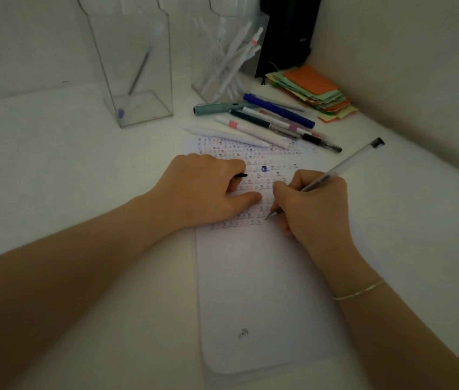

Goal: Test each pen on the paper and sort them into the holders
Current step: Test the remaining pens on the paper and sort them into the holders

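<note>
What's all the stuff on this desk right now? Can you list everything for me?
clear pen: one, see-through with black end, in right hand, tip on paper
paper: one white sheet, rows of small marks, centre
loose pens: several, white, blue, teal, dark, beyond the paper
left holder: one, clear, a single thin pen inside
right holder: one, clear, mostly white pens
sticky notes: stack, orange, green, yellow, far right
bracelet: one, thin, right wrist
left hand: grips small black item, rests on paper
right hand: writing

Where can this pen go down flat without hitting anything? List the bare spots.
Bare table left of the paper, in front of the near-empty holder. Also bare table right of the paper, below the sticky notes. Crowded: the loose pens above the paper, before the full holder.
</note>
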